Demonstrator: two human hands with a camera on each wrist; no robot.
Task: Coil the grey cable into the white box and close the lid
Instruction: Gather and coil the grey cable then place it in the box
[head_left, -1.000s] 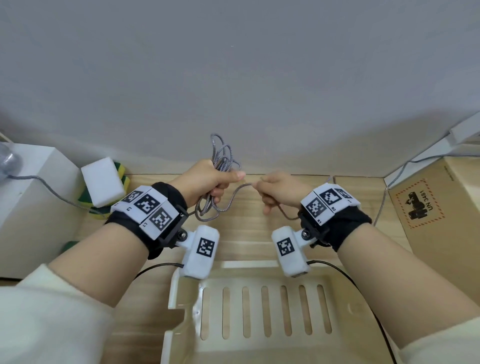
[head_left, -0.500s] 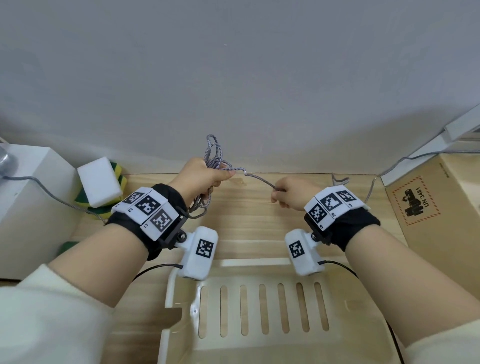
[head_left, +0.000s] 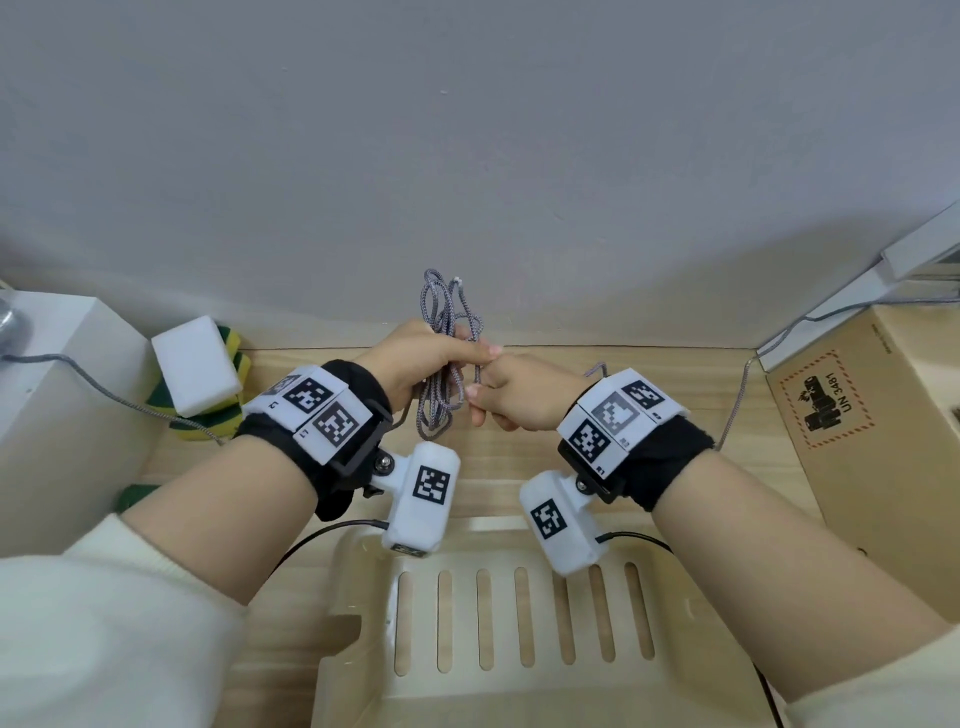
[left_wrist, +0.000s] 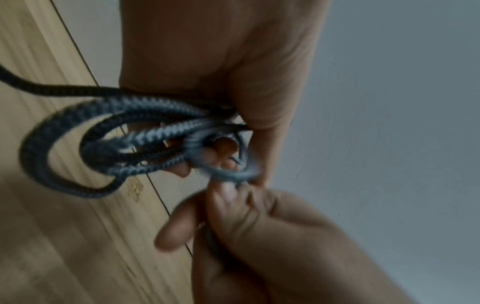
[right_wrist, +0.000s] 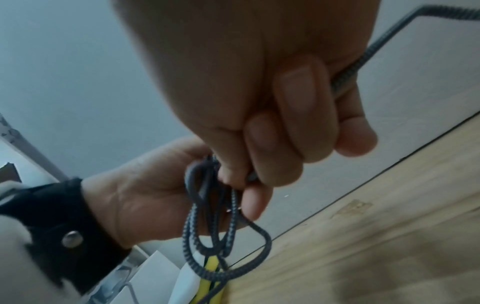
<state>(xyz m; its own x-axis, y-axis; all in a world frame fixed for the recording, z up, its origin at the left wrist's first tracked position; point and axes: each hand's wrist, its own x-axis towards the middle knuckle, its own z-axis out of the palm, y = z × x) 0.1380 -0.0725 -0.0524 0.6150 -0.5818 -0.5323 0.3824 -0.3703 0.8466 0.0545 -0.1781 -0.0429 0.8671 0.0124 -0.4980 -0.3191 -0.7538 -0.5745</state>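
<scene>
The left hand holds a bunch of loops of the grey cable above the wooden counter, its grip wrapped tight around the middle of the bundle, so that loops stick out above and hang below the fist. The right hand is pressed up against it, its grip pinched on a strand of the same cable where it meets the bundle. From there the cable trails off to the right. The white box sits open on the counter close to the person, below both wrists, with a slotted wall facing up. A sponge lies at the left; a cardboard box stands at the right.
</scene>
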